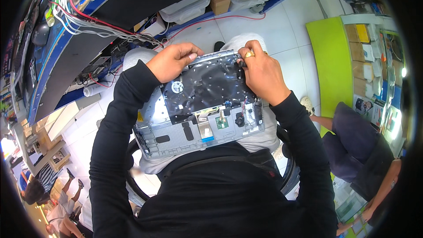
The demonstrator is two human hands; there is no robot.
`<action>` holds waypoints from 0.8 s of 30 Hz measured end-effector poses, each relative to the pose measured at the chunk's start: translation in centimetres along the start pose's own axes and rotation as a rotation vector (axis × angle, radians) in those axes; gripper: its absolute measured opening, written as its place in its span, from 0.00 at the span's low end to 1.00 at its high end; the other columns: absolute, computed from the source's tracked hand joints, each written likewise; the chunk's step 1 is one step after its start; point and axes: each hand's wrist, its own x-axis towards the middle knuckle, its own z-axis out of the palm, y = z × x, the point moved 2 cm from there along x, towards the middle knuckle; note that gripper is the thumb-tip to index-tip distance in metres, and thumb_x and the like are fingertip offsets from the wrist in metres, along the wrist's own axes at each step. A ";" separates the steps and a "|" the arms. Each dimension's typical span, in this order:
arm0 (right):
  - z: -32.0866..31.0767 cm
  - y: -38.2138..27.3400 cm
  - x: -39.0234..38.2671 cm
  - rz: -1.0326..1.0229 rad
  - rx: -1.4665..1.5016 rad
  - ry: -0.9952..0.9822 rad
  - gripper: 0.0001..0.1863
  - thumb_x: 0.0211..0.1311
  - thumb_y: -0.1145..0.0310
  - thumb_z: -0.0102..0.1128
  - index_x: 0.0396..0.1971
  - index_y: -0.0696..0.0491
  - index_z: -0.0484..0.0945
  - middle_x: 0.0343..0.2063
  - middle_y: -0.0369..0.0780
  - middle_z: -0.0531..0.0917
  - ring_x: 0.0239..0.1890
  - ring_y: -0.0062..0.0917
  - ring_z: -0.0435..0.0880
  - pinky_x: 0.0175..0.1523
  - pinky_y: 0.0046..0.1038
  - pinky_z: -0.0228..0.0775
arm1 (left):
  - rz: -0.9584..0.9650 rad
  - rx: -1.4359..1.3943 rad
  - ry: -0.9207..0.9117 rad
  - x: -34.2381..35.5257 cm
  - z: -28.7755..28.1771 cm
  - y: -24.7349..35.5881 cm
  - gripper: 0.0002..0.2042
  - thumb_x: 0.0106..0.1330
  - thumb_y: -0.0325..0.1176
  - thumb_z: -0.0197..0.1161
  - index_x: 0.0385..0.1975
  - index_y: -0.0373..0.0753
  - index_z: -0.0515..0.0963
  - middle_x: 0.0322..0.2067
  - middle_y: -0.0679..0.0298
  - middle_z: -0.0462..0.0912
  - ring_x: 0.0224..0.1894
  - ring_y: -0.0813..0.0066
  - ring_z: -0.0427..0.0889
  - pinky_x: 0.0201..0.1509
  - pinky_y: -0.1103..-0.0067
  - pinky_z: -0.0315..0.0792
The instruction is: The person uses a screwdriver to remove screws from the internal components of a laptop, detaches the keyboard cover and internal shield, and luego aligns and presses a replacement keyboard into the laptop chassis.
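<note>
The person wears a plain black top with long black sleeves ending in cuffs at the wrists. A chunky gold-coloured ring circles a finger of the right hand. The trousers are pale grey.

Grey laptop shell; black sheet; green circuit board; lime-green panel.

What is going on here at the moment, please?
A seated person has what looks like a laptop casing across the lap, inner side up. The left hand is at its far edge, the right hand at its far right corner. A black sheet covers much of it; a green circuit board shows nearer the body.
</note>
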 end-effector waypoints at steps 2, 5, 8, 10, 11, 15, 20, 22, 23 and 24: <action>0.1 0.5 0.6 -0.006 -0.011 -0.006 0.13 0.60 0.78 0.59 0.45 0.55 0.80 0.45 0.42 0.79 0.36 0.41 0.87 0.38 0.42 0.80 | 0.001 -0.074 0.005 -0.1 0.3 -0.2 0.12 0.82 0.27 0.53 0.56 0.30 0.79 0.47 0.63 0.86 0.49 0.79 0.83 0.58 0.79 0.76; 0.0 0.7 0.3 -0.014 -0.032 -0.029 0.13 0.60 0.79 0.59 0.45 0.55 0.80 0.44 0.41 0.79 0.36 0.42 0.87 0.38 0.42 0.79 | -0.021 -0.067 0.040 -0.2 0.5 0.2 0.11 0.80 0.26 0.55 0.54 0.30 0.80 0.46 0.58 0.88 0.50 0.74 0.86 0.60 0.76 0.77; -0.4 0.1 -0.3 0.004 -0.050 -0.042 0.13 0.59 0.79 0.58 0.45 0.54 0.80 0.44 0.41 0.78 0.36 0.42 0.87 0.38 0.42 0.79 | -0.029 -0.048 0.027 -0.2 0.3 0.3 0.11 0.80 0.25 0.54 0.55 0.30 0.79 0.46 0.63 0.86 0.50 0.79 0.83 0.58 0.79 0.76; -0.4 0.0 -0.4 0.029 -0.055 -0.037 0.14 0.59 0.79 0.58 0.45 0.54 0.79 0.43 0.42 0.78 0.36 0.42 0.87 0.39 0.42 0.79 | -0.034 -0.046 0.029 -0.2 0.3 0.2 0.11 0.80 0.25 0.54 0.55 0.30 0.80 0.46 0.63 0.86 0.49 0.79 0.83 0.58 0.79 0.76; -0.4 0.0 -0.4 0.033 -0.070 -0.049 0.14 0.58 0.79 0.59 0.45 0.53 0.79 0.44 0.42 0.78 0.37 0.42 0.87 0.39 0.42 0.79 | -0.039 -0.044 0.031 -0.3 0.3 0.2 0.11 0.80 0.25 0.54 0.54 0.30 0.80 0.46 0.63 0.86 0.49 0.79 0.83 0.58 0.79 0.76; -0.4 1.0 -0.1 0.079 -0.016 -0.102 0.16 0.55 0.80 0.61 0.45 0.52 0.79 0.46 0.43 0.77 0.38 0.42 0.87 0.40 0.42 0.80 | -0.029 -0.061 0.050 -0.2 0.5 0.3 0.10 0.79 0.24 0.54 0.52 0.30 0.81 0.46 0.57 0.88 0.50 0.74 0.86 0.60 0.76 0.77; -0.5 1.8 0.6 0.061 0.046 -0.131 0.18 0.54 0.81 0.60 0.46 0.52 0.79 0.47 0.44 0.77 0.39 0.44 0.86 0.42 0.44 0.80 | -0.021 -0.074 0.014 0.0 0.5 0.2 0.10 0.80 0.24 0.54 0.53 0.30 0.80 0.46 0.58 0.88 0.50 0.74 0.85 0.60 0.77 0.77; -0.5 1.8 0.4 0.070 0.071 -0.125 0.18 0.54 0.82 0.59 0.46 0.53 0.79 0.47 0.44 0.77 0.39 0.45 0.86 0.43 0.44 0.80 | -0.033 -0.085 0.008 0.1 0.4 -0.1 0.10 0.80 0.24 0.54 0.53 0.30 0.80 0.46 0.58 0.88 0.51 0.75 0.85 0.60 0.77 0.77; -0.5 1.7 0.1 0.081 0.057 -0.112 0.19 0.54 0.82 0.59 0.47 0.53 0.80 0.48 0.44 0.77 0.39 0.45 0.86 0.43 0.44 0.80 | -0.044 -0.096 0.002 0.1 0.3 -0.2 0.10 0.80 0.24 0.54 0.53 0.30 0.79 0.46 0.58 0.88 0.51 0.75 0.85 0.60 0.78 0.77; -0.6 1.6 -0.1 0.093 0.042 -0.099 0.20 0.53 0.82 0.59 0.48 0.53 0.80 0.48 0.44 0.77 0.39 0.46 0.86 0.43 0.45 0.80 | -0.045 -0.097 0.002 0.1 0.3 -0.2 0.10 0.80 0.24 0.54 0.53 0.30 0.79 0.46 0.58 0.88 0.51 0.75 0.85 0.60 0.78 0.77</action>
